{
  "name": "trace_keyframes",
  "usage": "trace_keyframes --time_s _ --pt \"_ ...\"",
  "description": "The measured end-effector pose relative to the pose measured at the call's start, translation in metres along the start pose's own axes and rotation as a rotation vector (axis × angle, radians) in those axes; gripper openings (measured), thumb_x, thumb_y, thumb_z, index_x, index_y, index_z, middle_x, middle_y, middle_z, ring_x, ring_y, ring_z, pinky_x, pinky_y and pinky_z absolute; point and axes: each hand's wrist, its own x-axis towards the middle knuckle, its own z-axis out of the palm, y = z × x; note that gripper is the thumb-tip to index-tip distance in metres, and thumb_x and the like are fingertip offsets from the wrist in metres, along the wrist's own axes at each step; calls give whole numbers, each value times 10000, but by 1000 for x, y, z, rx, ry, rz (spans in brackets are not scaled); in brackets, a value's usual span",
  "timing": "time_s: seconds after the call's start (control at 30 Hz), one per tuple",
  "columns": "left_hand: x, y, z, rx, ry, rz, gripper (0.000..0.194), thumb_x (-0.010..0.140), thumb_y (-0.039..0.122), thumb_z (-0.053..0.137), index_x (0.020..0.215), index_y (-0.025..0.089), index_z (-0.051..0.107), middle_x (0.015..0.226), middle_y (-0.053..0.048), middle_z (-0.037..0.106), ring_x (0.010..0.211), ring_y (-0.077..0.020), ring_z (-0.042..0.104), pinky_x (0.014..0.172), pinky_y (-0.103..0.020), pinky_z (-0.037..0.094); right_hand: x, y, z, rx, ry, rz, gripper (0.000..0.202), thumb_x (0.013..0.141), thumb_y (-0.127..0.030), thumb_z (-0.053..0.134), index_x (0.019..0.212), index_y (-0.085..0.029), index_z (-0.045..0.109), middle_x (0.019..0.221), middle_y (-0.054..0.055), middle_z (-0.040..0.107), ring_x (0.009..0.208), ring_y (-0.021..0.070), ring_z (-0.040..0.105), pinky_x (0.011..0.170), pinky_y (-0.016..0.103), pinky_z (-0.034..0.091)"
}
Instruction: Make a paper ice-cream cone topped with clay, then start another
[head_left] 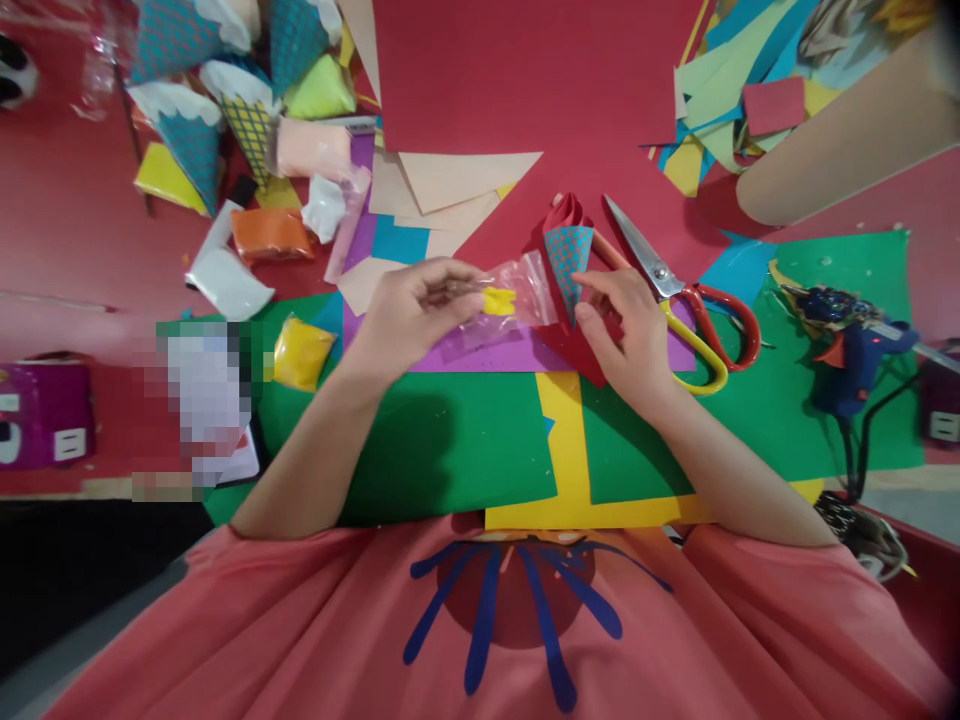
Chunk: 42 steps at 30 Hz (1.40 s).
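Observation:
My left hand [412,310] is closed on a clear plastic zip bag [536,285], with a small yellow piece [499,300] showing in it beside my thumb. To the right lies a small paper cone [568,255], blue with a red grid pattern and red folds at its top. My right hand [626,325] is at the cone's pointed end, thumb and fingers apart; a fingertip seems to touch the cone. Just beyond that hand, large scissors [660,275] with red and yellow handles lie with blades pointing away from me.
Several finished cones [184,140] and clay packets [274,235] crowd the upper left. A yellow packet [302,352] rests on green sheets [450,440]. At right are a blue glue gun [859,370], a cardboard tube [847,140] and paper scraps [739,80].

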Motion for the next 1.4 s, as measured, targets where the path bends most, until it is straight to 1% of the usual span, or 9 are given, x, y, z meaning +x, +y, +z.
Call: trace_keyframes --time_s 0.17,0.27,0.37,0.53,0.7,0.83,1.0,1.2,1.4 --pt "-3 -7 35 -95 -19 23 425 723 607 753 748 194 656 713 1 686 631 -116 628 571 -247 524 -2 -14 1 312 14 192 128 913 -324 594 993 -225 572 779 -12 591 626 114 581 521 255 476" --pt "-7 -11 38 -116 24 79 486 708 666 741 693 198 610 660 12 652 593 -105 601 528 -232 495 -1 -17 5 448 10 275 146 857 -281 649 933 -237 532 708 -48 537 540 87 536 453 230 425" --pt "-9 -15 38 -92 47 124 502 751 686 692 672 200 592 630 14 630 582 -102 586 529 -234 492 1 -16 6 578 -49 345 203 838 -331 690 915 -252 519 678 -69 507 482 71 495 423 226 412" --pt "-11 -18 40 -35 75 131 446 804 648 661 793 202 636 744 -7 679 681 -118 638 622 -251 542 2 -14 6 636 -65 406 234 810 -343 730 885 -243 531 684 -65 582 446 57 491 393 208 405" --pt "-13 -15 39 -120 30 105 490 770 669 681 917 203 647 870 -36 720 809 -145 702 694 -250 580 0 -15 8 581 -64 396 118 841 -294 684 865 -219 597 662 -57 627 442 55 506 425 201 440" --pt "-15 -10 40 -160 -84 -24 510 783 701 637 810 194 685 736 -24 725 682 -151 707 588 -250 579 -4 -16 9 538 -89 369 77 860 -268 653 904 -209 629 673 -51 637 452 58 517 447 207 449" --pt "-14 -11 43 -205 -59 -37 475 742 661 711 764 189 660 680 -11 706 583 -124 668 543 -240 565 -6 -16 8 395 -47 273 44 846 -199 653 828 -202 613 754 -33 657 537 67 541 529 230 452" --pt "-12 -11 43 -202 -35 -23 512 631 651 802 721 193 590 630 26 628 531 -88 586 474 -198 486 -5 -16 9 346 -108 167 94 889 -222 627 799 -206 603 801 -4 653 726 124 614 681 284 497" --pt "-15 -10 42 -88 -50 2 546 813 724 577 665 200 632 569 5 627 511 -101 562 473 -218 454 -4 -17 5 367 -143 170 104 905 -205 582 802 -202 592 799 -2 640 767 128 620 726 293 514"
